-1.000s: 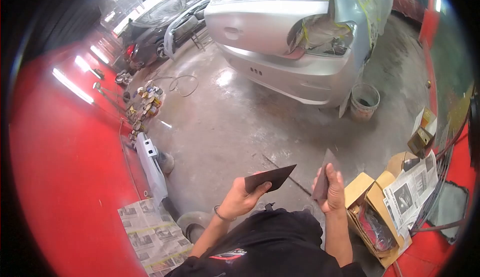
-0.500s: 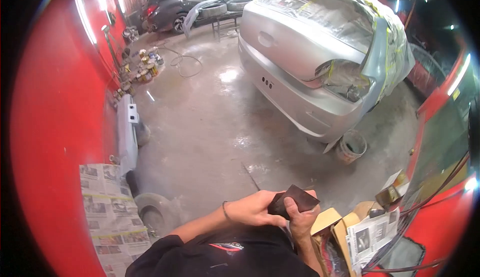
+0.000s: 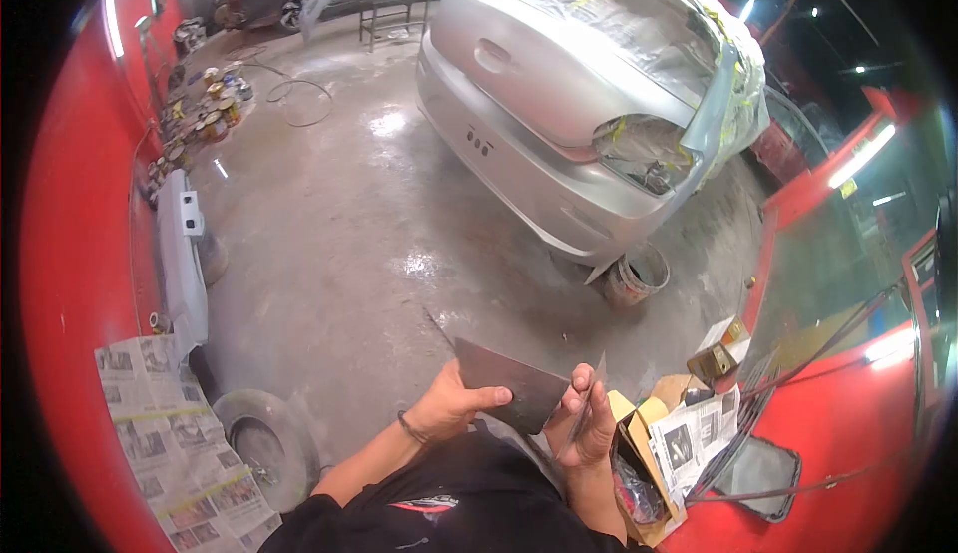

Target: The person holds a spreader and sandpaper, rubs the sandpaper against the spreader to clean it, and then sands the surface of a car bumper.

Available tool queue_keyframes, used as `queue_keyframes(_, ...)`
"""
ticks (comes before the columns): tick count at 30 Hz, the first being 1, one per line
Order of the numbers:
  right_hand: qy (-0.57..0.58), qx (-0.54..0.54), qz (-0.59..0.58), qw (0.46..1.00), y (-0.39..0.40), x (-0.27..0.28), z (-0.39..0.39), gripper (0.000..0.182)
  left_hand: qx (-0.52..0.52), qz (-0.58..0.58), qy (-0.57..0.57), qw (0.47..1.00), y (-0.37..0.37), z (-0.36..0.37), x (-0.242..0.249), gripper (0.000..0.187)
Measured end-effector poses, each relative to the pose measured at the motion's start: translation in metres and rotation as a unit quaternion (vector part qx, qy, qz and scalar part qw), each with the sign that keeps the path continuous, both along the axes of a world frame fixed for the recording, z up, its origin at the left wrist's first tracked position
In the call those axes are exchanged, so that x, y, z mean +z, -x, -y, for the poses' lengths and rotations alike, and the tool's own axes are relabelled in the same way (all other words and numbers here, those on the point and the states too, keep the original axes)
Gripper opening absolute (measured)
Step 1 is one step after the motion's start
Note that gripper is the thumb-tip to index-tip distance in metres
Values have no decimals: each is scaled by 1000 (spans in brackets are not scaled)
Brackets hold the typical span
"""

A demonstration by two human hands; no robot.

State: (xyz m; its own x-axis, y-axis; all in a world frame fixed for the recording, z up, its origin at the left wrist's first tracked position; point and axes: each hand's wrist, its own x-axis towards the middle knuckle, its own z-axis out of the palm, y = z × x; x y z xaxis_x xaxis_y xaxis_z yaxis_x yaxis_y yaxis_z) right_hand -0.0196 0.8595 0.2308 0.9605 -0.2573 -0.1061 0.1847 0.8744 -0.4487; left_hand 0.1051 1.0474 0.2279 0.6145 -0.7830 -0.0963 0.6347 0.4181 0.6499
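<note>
A dark sheet of sandpaper [image 3: 511, 375] is spread between my hands, in front of my black shirt. My left hand [image 3: 457, 401] pinches its left part, thumb lying across the top face and fingers hidden underneath. At the other end, my right hand [image 3: 589, 431] has its fingers curled round a thin, upright grey flap of the sheet. A dark cord circles my left wrist. Beyond both hands stretches the wet-looking grey floor [image 3: 329, 244].
A silver car [image 3: 534, 104], partly masked with paper and plastic, stands ahead, a bucket [image 3: 639, 274] by its bumper. Right of me are a cardboard box [image 3: 639, 473] and newspaper [image 3: 696, 431]. A tyre [image 3: 267, 448] and newspaper-covered panel [image 3: 185, 433] sit left. Paint cans [image 3: 215, 104] line the red wall.
The sandpaper, earlier bunched small between both hands, is now opened out wider. My hands have moved apart, and the view has turned to the right.
</note>
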Motion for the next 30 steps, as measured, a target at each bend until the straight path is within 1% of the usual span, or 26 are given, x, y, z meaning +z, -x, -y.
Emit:
queue_keyframes(3,76,-52,-105,990,-1,6,-11,32,-9,7,-39,999,-14,-13,1,39)
queue_keyframes(4,120,-89,-159,976,-3,9,-17,29,-27,60,-77,995,-19,-19,-3,37)
queue_keyframes(5,137,-134,-195,962,-5,9,-22,30,-23,91,-98,991,-24,-24,2,37)
queue_keyframes(7,179,-227,-268,919,-9,19,-33,29,-29,163,-127,978,-30,-23,17,37)
queue_keyframes(8,211,-275,-285,893,-10,16,-36,33,-38,211,-116,970,-32,-21,11,38)
queue_keyframes(10,271,-370,-318,830,-12,3,-43,43,-115,251,-170,946,-31,-17,22,39)
queue_keyframes(11,312,-375,-325,810,-8,-4,-44,43,-147,274,-194,930,-31,-13,27,39)
queue_keyframes(13,393,-371,-334,772,0,-14,-49,43,-180,357,-177,899,-33,0,26,44)
queue_keyframes(14,393,-347,-326,787,-4,-3,-56,38,-192,396,-171,882,-33,5,24,47)
queue_keyframes(15,432,-307,-334,780,-5,10,-59,37,-201,434,-166,862,-32,10,20,50)
queue_keyframes(16,469,-264,-340,771,-6,23,-60,36,-237,476,-191,825,-36,17,-1,61)
queue_keyframes(18,528,-194,-337,755,-9,28,-50,32,-321,457,-159,814,-46,26,-7,67)
queue_keyframes(19,549,-215,-292,753,-11,27,-41,32,-365,449,-145,803,-51,29,-5,70)
queue_keyframes(20,571,-240,-244,746,-14,26,-28,32,-366,416,-159,817,-52,32,-3,68)
queue_keyframes(21,592,-265,-194,736,-20,25,-14,32,-339,398,-165,836,-52,35,-11,65)
queue_keyframes(23,562,-378,-172,715,-31,32,8,35,-281,348,-183,876,-49,34,-39,59)
queue_keyframes(24,513,-380,-156,754,-29,30,18,39,-309,253,-190,897,-55,40,-7,49)
queue_keyframes(25,462,-380,-142,789,-28,26,25,44,-325,222,-201,897,-61,41,-11,42)
queue_keyframes(26,474,-344,-114,803,-29,34,27,48,-313,200,-207,905,-65,43,-4,39)
queue_keyframes(29,626,-212,-138,738,-34,41,23,48,-277,117,-222,928,-80,49,19,36)
queue_keyframes(30,659,-136,-132,728,-38,45,22,43,-265,88,-223,934,-85,48,21,36)
